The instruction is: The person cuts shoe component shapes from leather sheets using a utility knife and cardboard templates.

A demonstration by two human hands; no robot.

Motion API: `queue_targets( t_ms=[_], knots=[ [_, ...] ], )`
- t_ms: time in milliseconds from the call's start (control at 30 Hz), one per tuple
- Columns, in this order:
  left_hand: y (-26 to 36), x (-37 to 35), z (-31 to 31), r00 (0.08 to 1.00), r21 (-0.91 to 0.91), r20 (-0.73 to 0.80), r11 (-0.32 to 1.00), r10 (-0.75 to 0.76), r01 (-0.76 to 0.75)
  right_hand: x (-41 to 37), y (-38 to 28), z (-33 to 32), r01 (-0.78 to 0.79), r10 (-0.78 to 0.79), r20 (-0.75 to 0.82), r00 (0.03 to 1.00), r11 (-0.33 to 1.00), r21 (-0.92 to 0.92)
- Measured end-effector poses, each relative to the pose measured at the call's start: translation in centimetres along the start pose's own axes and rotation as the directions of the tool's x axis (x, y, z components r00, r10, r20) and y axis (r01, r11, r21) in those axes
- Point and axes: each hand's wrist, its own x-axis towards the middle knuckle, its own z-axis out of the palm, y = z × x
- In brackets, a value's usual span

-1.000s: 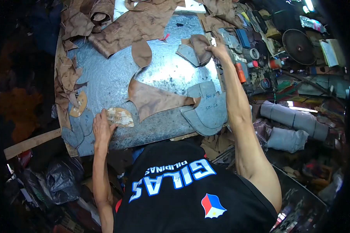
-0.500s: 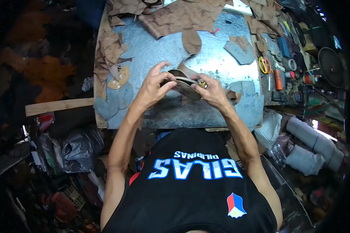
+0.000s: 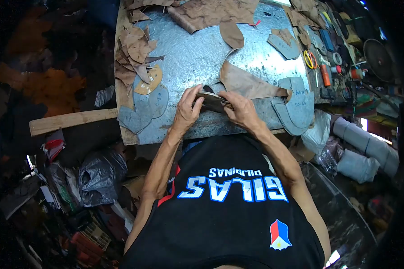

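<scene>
Both hands grip a curved dark brown leather piece (image 3: 212,104), held low over the near part of the metal-topped table with its pale edge facing up. My left hand (image 3: 187,107) closes on its left end, thumb on the near face and fingers behind. At the other end, my right hand (image 3: 241,109) pinches it between thumb and fingers. A small dark object shows under the right thumb, too hidden to name. Just beyond the hands lies a larger brown leather piece (image 3: 244,83) with a curved edge, flat on the metal sheet (image 3: 188,54).
Grey patterns (image 3: 296,105) with handwriting lie at right; more grey patterns (image 3: 155,101) and a tan one (image 3: 149,80) at left. Leather scraps (image 3: 134,49) and a big hide (image 3: 215,15) line the far side. Yellow-handled scissors (image 3: 307,59) and an orange cylinder (image 3: 325,75) sit among tools.
Both hands have drawn closer to my body with the leather piece, its gap narrowing. The brassy thing at my right hand is now mostly hidden. The camera view has shifted slightly.
</scene>
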Motion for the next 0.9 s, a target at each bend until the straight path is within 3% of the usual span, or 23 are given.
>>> queue_targets(
  t_ms=[100, 233, 267, 333, 367, 433, 500, 567, 633, 733, 800, 900],
  knots=[
    [1.5, 0.2, -0.9, 0.947, 0.383, 0.114, 0.866, 0.301, -0.321, -0.7, -2.3, 0.0, 0.108, -0.103, 0.037, 0.994, 0.965, -0.238],
    [1.5, 1.0, -0.8, 0.894, 0.355, 0.263, 0.825, 0.364, -0.440, -1.4, -2.9, 1.3, 0.147, -0.140, 0.044, 0.989, 0.944, -0.296],
    [-0.2, 0.8, -0.2, 0.891, 0.347, 0.266, 0.826, 0.368, -0.445, -1.6, -2.6, 1.7, 0.097, -0.093, 0.027, 0.995, 0.949, -0.301],
    [-2.5, 0.5, 0.6, 0.945, 0.066, 0.213, 0.961, 0.249, -0.268, -2.3, -2.0, 2.6, 0.041, -0.042, 0.004, 0.999, 0.949, -0.312],
    [-2.5, 0.2, 1.1, 0.973, -0.039, 0.114, 0.979, 0.201, -0.198, -2.7, -1.8, 3.1, -0.079, 0.065, -0.067, 0.996, 0.970, -0.231],
    [-2.8, 0.2, 1.4, 0.979, -0.032, 0.104, 0.984, 0.177, -0.175, -3.5, -1.7, 3.4, -0.313, 0.307, -0.110, 0.945, 0.949, -0.043],
    [-2.8, 0.3, 1.7, 0.984, -0.027, 0.086, 0.987, 0.158, -0.157, -4.4, -0.8, 4.7, -0.328, 0.318, -0.194, 0.928, 0.945, -0.021],
    [-2.5, 0.4, 2.1, 0.998, -0.051, 0.038, 0.998, 0.042, -0.040, -4.7, -0.6, 6.1, -0.337, 0.324, -0.280, 0.904, 0.941, 0.001],
    [-2.1, 0.2, 3.4, 0.994, -0.014, -0.006, 0.994, 0.107, -0.108, -4.7, -1.1, 7.4, -0.432, 0.458, -0.374, 0.806, 0.888, 0.155],
    [-2.9, 0.2, 4.3, 0.972, 0.011, -0.095, 0.977, 0.214, -0.214, -4.9, -0.5, 7.5, -0.435, 0.483, -0.342, 0.806, 0.875, 0.212],
    [-2.9, -0.2, 3.5, 0.990, -0.035, -0.021, 0.990, 0.140, -0.140, -5.2, -0.7, 7.4, -0.454, 0.500, -0.333, 0.799, 0.866, 0.211],
    [-3.3, -0.3, 3.5, 0.991, 0.016, -0.071, 0.993, 0.117, -0.116, -5.3, -0.8, 7.8, -0.382, 0.453, -0.415, 0.789, 0.891, 0.245]
  ],
)
